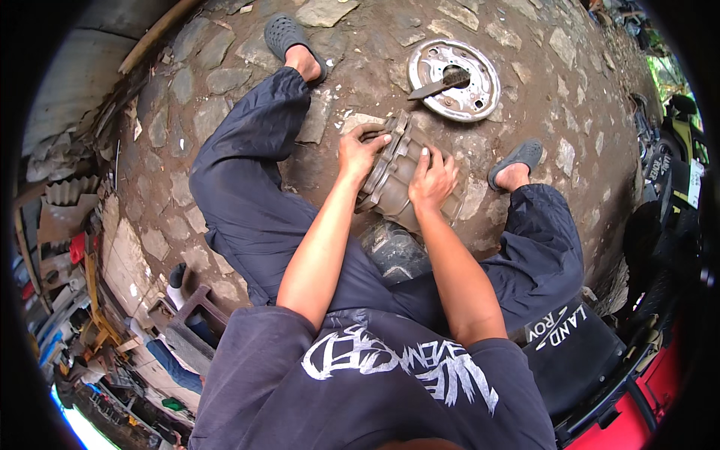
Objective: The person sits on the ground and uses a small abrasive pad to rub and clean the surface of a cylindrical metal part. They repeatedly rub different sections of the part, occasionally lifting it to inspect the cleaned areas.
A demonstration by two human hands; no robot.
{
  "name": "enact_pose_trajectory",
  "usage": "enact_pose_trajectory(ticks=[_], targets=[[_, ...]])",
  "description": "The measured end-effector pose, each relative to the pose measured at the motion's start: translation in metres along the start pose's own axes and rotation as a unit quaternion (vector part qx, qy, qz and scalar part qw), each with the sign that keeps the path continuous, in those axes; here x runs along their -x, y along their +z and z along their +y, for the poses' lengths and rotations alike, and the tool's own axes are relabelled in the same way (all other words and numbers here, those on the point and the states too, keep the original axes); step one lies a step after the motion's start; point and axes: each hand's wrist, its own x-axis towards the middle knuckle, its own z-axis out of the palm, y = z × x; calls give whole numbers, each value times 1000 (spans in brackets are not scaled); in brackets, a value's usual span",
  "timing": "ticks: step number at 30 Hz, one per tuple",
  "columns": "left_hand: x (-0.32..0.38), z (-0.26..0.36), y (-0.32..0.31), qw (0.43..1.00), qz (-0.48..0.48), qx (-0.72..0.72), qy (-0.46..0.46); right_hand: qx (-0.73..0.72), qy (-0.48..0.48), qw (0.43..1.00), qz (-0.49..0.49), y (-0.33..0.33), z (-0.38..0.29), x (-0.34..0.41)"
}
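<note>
A ribbed cast-metal housing, dull and brown with grime, rests tilted on the ground between my legs. My left hand has its fingers and thumb on the flange at the housing's left side. Farther right, my right hand lies on the ribbed body with its fingers spread. Beyond the housing, a round metal brake backing plate lies on the ground, and a wire brush lies across its centre hole. Under the near end of the housing is a dark, scuffed object that I cannot identify.
Uneven stone paving with dirt surrounds me. At the lower left stand a grey plastic crate-like piece and piled scrap. A black mud flap and red vehicle bodywork are close at the lower right. Another vehicle stands at the right edge.
</note>
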Motion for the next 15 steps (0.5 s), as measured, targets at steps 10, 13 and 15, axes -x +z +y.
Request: enact_pose_trajectory(ticks=[10,13,15], targets=[[-17,38,7,952,-55,-281,111,7,15,1000,-14,-3,0,-1],[-11,33,1,934,-67,-330,120,-13,26,999,-41,-5,0,-2],[-10,34,-2,913,-71,-382,127,-21,28,998,-49,-8,-1,-5]])
